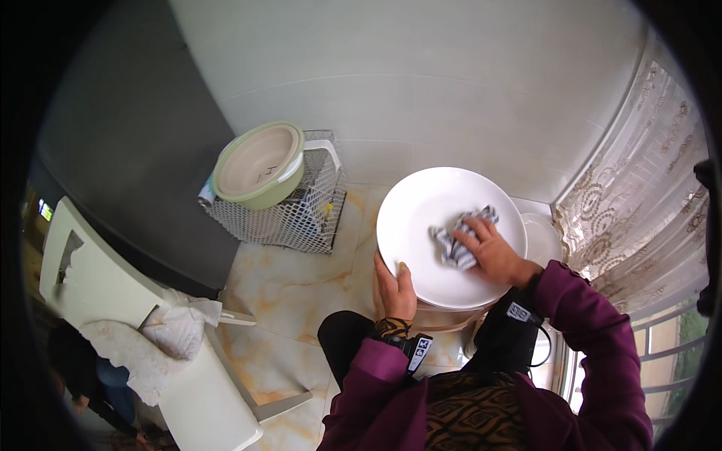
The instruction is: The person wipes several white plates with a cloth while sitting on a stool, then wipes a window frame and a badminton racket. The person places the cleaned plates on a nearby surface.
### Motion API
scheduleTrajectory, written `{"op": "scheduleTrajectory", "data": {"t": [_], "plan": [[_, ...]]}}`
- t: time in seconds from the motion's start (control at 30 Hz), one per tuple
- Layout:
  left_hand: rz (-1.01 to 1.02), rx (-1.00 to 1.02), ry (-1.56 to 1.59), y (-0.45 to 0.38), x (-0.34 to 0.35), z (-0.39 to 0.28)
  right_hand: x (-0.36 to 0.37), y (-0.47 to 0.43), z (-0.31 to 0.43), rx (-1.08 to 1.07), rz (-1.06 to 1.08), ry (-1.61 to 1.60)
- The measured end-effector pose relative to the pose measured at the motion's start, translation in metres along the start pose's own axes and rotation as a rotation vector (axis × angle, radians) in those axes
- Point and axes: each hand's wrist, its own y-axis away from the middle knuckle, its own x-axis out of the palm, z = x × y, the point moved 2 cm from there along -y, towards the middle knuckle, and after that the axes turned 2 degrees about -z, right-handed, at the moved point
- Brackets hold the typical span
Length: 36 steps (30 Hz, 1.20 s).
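Note:
A large round white plate [414,208] is in front of me, above what looks like a pinkish tub [445,322] between my knees. My left hand [396,290] grips the plate's near left rim, with the thumb on the upper face and the fingers at the outside edge. On the plate's inner surface, right of its middle, my right hand [491,253] presses a crumpled blue-and-white striped cloth [459,251]. The fingers are bent over the cloth and partly hide it.
A wire mesh basket [282,222] bears a green basin [256,197] at the wall. At left stands a white chair [208,400] with crumpled cloths [175,332]; beyond it, a person [101,372] bends. Another white dish [544,237] lies by the lace curtain [637,197].

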Motion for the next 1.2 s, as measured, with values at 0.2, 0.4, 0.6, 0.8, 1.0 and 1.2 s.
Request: {"op": "scheduleTrajectory", "data": {"t": [0.2,0.4,0.6,0.8,1.0,1.2], "plan": [[-0.026,-0.042,0.060,0.002,0.002,-0.004,-0.016,0.005,0.047,-0.311,0.267,-0.280],[-0.020,-0.015,0.048,0.005,0.002,-0.007,0.017,-0.085,0.047,-0.497,0.125,-0.243],[-0.033,-0.013,-0.042,0.002,0.000,-0.010,0.036,-0.145,0.010,-0.238,-0.023,-0.015],[-0.012,-0.050,0.032,0.002,0.003,-0.017,0.022,-0.137,-0.053,0.034,-0.052,0.208],[-0.006,-0.028,-0.003,0.001,0.002,-0.019,-0.006,-0.067,-0.101,0.181,-0.093,0.136],[-0.011,-0.064,0.058,0.000,0.002,-0.013,-0.025,0.028,-0.076,0.126,-0.089,0.119]]}}
